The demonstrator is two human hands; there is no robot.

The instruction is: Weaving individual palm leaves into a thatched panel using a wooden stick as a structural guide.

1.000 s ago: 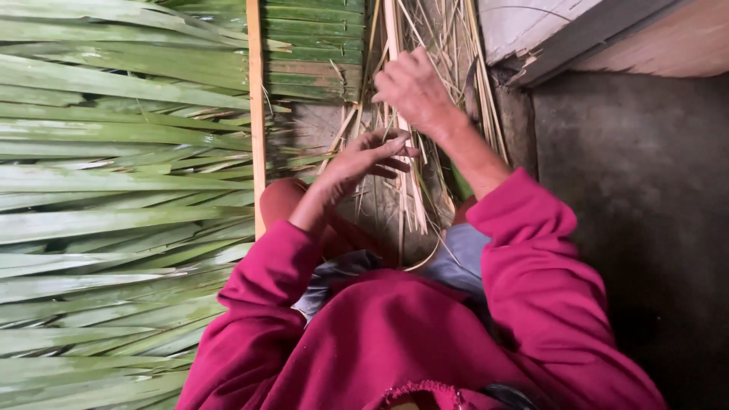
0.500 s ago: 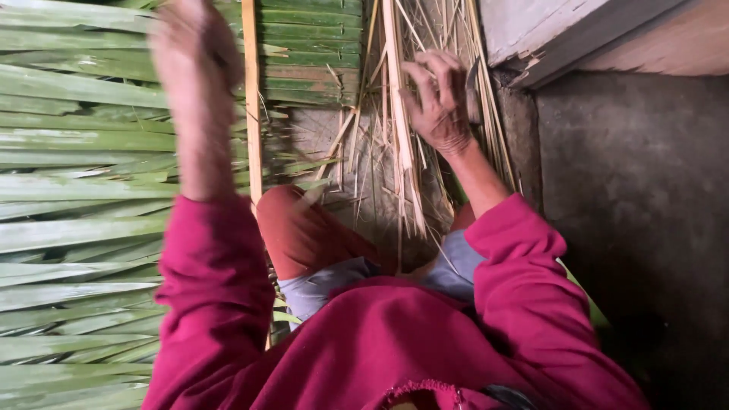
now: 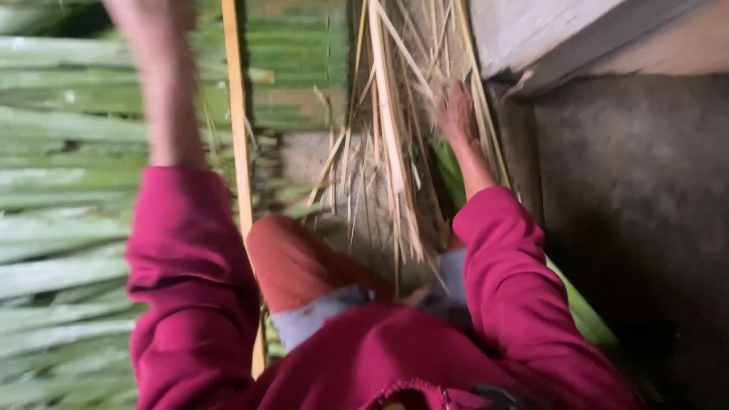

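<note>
Green palm leaves point(image 3: 68, 228), long flat blades laid side by side in a ribbed mat, fill the left of the view, crossed by 1 thin pale wooden slat point(image 3: 237, 152). No container shows. Dry straw-coloured strips point(image 3: 391, 144), stiff and splintery, hang in a loose bundle in front of the person's knees. The right hand point(image 3: 456, 110) reaches into this bundle beside a grey wall edge point(image 3: 531, 45); blur hides whether its fingers pinch a strip or lie loose. The left hand point(image 3: 148, 19) is raised over the green leaves at the top edge, smeared by motion, so its grip cannot be told. Both arms wear magenta sleeves point(image 3: 190, 288). Since 0.5 s ago the right hand has moved farther up the bundle, and the left arm has stayed high.
</note>
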